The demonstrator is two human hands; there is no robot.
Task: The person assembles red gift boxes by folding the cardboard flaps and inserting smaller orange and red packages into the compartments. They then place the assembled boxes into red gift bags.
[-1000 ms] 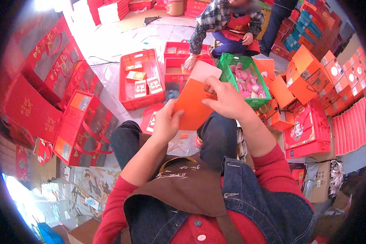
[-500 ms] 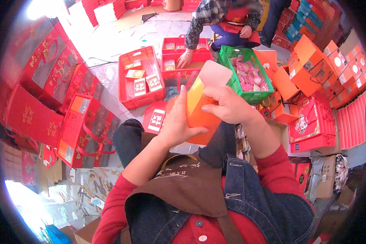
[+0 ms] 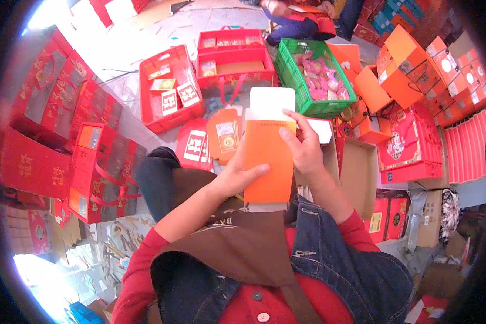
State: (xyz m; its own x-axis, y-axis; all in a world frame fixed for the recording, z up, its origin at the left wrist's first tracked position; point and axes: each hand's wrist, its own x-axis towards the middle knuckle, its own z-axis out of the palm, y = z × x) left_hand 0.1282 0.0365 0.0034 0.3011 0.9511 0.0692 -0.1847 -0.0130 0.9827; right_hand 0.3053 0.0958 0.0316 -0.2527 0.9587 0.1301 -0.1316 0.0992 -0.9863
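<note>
An orange carton stands out in front of my lap, its white flap raised at the far end and a pale edge showing at the near end. My left hand grips its left side, thumb lying across the front. At the upper right, my right hand is closed on the edge just below the flap, fingers behind and thumb in front. Left of the carton lie flat orange cartons with a printed panel, beside red cards with white panels.
Ahead are a red crate with small boxes, a red gift box and a green crate of pink packets. Red gift bags crowd the left; orange boxes pile up at right. A person sits beyond.
The carton has turned from a tilted side view to upright, front showing. My right hand has come down along its right edge. The other person's hand has withdrawn from the red gift box.
</note>
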